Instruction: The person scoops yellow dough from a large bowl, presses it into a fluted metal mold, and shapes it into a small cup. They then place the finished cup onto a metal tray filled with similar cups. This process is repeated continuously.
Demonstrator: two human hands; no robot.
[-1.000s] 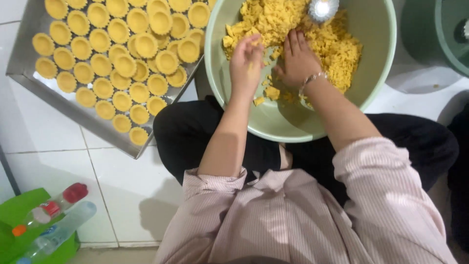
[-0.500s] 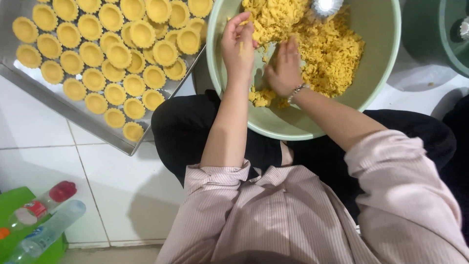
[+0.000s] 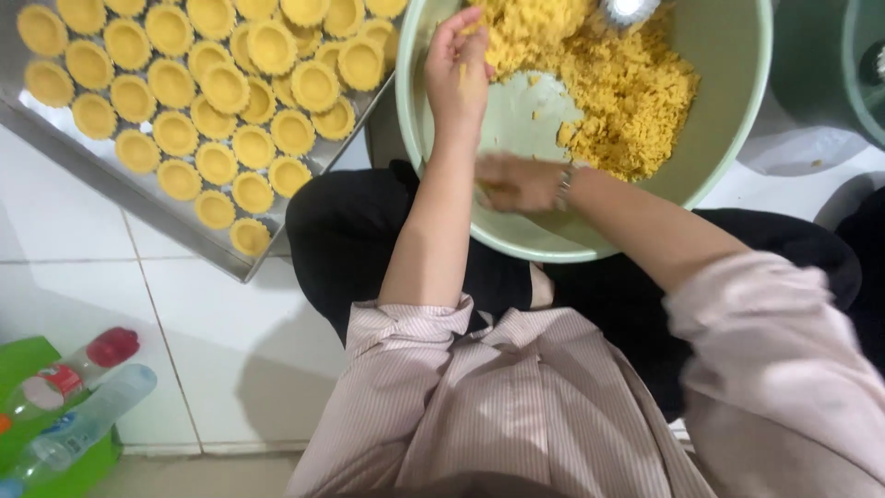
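A pale green bowl [image 3: 737, 157] rests on my lap and holds crumbly yellow dough [image 3: 627, 83]. My left hand [image 3: 456, 65] is raised over the bowl's left side, its fingers curled around a small bit of dough. My right hand [image 3: 516, 184] is low at the bowl's near wall. It is blurred, and its fingers look curled with yellow showing beneath. I wear a bracelet on that wrist. A bare patch of the bowl's bottom shows between my hands. To the left lies a metal tray [image 3: 138, 198] packed with several yellow tart shells [image 3: 221, 88].
A shiny metal spoon [image 3: 627, 9] sticks out of the dough at the top edge. A dark green bucket [image 3: 830, 65] stands at the upper right. Two plastic bottles [image 3: 83, 397] lie in a bright green container [image 3: 28, 360] at the lower left, on the white tiled floor.
My right hand has slid from the dough pile toward the bowl's near edge. The left hand stays raised at the bowl's left. The view has shifted slightly.
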